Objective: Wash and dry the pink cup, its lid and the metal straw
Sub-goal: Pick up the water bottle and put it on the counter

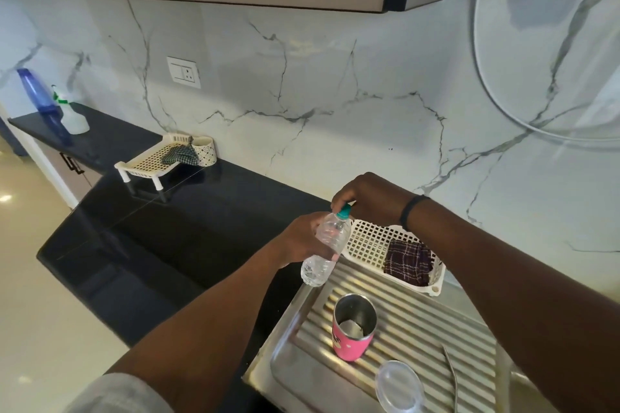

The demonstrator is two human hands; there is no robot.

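From my remote seat, starting at the far left, I see a blue bottle and a white spray bottle standing on the dark countertop against the marble wall. Further right a small white rack stands on legs with a green checked cloth on it and a patterned white cup just behind.

My left hand is wrapped around the body of a clear plastic bottle, holding it tilted, neck up and to the right. My right hand comes in from the right with its fingers curled over the bottle's teal cap, pinching it. Both hands hang above the far end of the ribbed steel drainboard.

The pink cup stands upright and open on the drainboard, below both hands and nearer to me, touched by neither. Its clear lid lies flat nearer still, just right of the cup, and the metal straw lies on the ribs right of the lid, well apart from my hands.

Behind them, under my right wrist, a white basket holds a folded dark checked cloth.
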